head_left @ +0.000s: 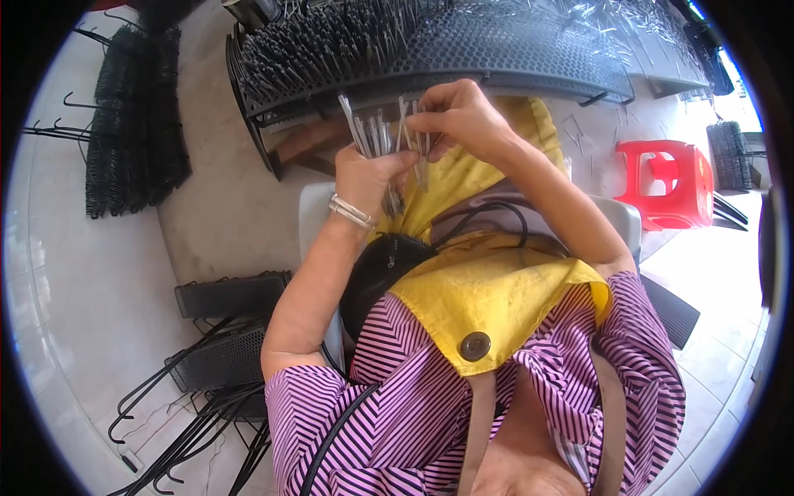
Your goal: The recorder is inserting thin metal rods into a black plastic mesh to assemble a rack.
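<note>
My left hand (372, 172) is closed round a bundle of thin metal rods (374, 132), which stand up out of the fist with their lower ends showing beneath it. Close beside it, my right hand (459, 116) pinches a few similar rods (418, 136) between thumb and fingers. The two hands nearly touch, above a yellow apron (463, 194) over my lap. Just beyond them stands a black perforated rack (513, 50), its left part packed with many upright rods (327, 54). The exact ends of the pinched rods are hard to make out.
Stacked black racks with hooked wires (132, 124) stand at the far left. More black perforated trays (219, 355) and long hooks lie at the lower left. A red plastic stool (666, 183) is on the right. Loose rods (641, 29) lie scattered at the back right.
</note>
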`<action>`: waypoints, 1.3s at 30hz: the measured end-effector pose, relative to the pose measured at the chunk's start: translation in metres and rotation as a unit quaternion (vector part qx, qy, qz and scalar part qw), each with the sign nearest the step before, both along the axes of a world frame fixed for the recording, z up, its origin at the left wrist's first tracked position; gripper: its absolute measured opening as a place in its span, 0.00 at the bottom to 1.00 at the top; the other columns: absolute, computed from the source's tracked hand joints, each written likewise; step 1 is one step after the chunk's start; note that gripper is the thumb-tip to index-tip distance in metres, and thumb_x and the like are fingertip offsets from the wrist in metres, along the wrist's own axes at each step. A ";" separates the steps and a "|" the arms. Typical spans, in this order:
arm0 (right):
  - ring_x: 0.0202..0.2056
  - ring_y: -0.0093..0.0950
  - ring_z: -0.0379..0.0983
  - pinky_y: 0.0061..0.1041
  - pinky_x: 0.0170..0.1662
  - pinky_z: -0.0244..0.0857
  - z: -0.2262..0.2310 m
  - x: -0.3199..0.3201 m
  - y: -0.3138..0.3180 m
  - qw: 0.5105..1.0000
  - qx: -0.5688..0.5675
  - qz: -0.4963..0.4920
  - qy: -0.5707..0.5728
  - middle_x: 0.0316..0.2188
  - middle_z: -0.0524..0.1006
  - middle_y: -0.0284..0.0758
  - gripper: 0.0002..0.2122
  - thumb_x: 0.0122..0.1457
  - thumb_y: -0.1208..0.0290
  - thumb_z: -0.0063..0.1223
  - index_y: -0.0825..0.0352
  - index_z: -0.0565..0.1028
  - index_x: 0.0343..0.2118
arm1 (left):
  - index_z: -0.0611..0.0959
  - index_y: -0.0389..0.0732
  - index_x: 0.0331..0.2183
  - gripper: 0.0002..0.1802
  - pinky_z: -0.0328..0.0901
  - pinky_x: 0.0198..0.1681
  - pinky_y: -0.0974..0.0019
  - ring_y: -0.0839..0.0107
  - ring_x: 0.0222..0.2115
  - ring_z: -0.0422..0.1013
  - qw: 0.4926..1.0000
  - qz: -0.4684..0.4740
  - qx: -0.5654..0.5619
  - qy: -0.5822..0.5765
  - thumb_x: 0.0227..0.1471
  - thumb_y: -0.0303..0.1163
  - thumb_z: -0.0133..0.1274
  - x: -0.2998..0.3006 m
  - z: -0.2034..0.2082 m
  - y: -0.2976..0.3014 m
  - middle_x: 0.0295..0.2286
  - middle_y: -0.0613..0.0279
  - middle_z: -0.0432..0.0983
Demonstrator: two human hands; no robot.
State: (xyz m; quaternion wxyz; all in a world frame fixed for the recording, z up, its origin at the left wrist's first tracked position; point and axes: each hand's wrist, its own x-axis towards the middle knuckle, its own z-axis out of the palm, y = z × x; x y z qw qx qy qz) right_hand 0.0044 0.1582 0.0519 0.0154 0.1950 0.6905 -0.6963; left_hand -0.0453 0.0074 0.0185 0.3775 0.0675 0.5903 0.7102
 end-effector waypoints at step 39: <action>0.21 0.15 0.66 0.14 0.24 0.60 0.009 -0.057 0.061 0.917 0.236 -0.119 0.300 0.18 0.71 0.31 0.02 0.48 0.77 0.53 0.69 0.74 0.25 | 0.70 0.36 0.33 0.10 0.58 0.22 0.69 0.70 0.21 0.61 0.947 -0.007 0.141 -0.288 0.44 0.25 0.45 -0.009 -0.015 -0.010 0.25 0.59 0.66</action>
